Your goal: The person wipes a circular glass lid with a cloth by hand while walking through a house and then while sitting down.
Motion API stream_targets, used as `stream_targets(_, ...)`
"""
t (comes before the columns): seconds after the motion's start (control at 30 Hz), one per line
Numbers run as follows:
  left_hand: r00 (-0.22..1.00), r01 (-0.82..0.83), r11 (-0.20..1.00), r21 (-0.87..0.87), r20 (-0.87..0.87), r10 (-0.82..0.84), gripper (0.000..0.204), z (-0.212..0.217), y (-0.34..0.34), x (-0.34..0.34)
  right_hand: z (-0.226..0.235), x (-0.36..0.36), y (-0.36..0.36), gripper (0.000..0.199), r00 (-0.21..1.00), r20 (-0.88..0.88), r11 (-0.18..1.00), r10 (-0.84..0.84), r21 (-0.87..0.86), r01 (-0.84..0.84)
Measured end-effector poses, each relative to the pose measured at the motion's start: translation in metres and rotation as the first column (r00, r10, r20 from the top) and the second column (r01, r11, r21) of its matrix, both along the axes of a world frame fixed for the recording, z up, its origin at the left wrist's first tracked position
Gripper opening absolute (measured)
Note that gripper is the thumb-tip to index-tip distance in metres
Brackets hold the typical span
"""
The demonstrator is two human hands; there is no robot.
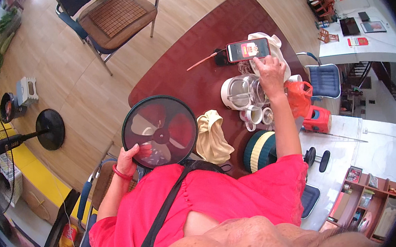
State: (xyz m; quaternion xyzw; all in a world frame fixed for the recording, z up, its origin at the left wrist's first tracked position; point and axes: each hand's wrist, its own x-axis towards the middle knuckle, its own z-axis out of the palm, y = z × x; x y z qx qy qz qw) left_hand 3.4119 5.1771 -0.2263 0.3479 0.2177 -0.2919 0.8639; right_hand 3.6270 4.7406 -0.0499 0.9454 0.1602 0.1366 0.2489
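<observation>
Left hand (127, 161), arm bent at the side, fingers curled around the rim of a round fan guard (159, 131) held upright at the near edge of the dark red counter (193, 83). Right hand (269, 71), arm extended, rests with fingers spread on a white cloth (269, 43), beside a red-cased phone (247, 50) and glass teapot (242, 92); an orange bag (300, 97) lies to the right.

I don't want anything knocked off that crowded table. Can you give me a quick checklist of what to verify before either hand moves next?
1. Left hand grips the round black fan grille at its rim: ok.
2. Right hand rests on the white cloth: ok.
3. Red-cased phone lies flat, beside the right hand: ok.
4. Clear glass teapot upright: ok.
5. Small cups clear of the forearm: cannot tell.
6. Yellow rag touching the grille: cannot tell.
</observation>
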Motion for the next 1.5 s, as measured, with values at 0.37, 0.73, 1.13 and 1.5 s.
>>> stream_targets(0.37, 0.978, 0.174, 0.982, 0.071, 0.104, -0.181, 0.056, 0.011, 0.026, 0.035, -0.054, -0.177, 0.063, 0.031, 0.980, -0.181, 0.785, 0.082, 0.617, 0.049)
stream_targets(0.73, 0.821, 0.468, 0.806, 0.362, 0.160, -0.548, 0.047, 0.044, 0.084, 0.067, -0.161, -0.241, 0.087, 0.061, 0.945, -0.295, 0.675, -0.142, 0.670, 0.311)
stream_targets(1.13, 0.653, 0.640, 0.481, 0.599, -0.094, -0.752, 0.036, 0.034, 0.092, 0.040, -0.221, -0.226, 0.073, 0.017, 0.948, -0.059, 0.352, -0.313, 0.920, 0.174)
stream_targets(1.5, 0.482, 0.713, 0.270, 0.647, -0.173, -0.859, 0.021, -0.018, 0.115, 0.019, -0.217, -0.237, 0.108, 0.037, 0.957, 0.005, 0.675, -0.291, 0.710, 0.202)
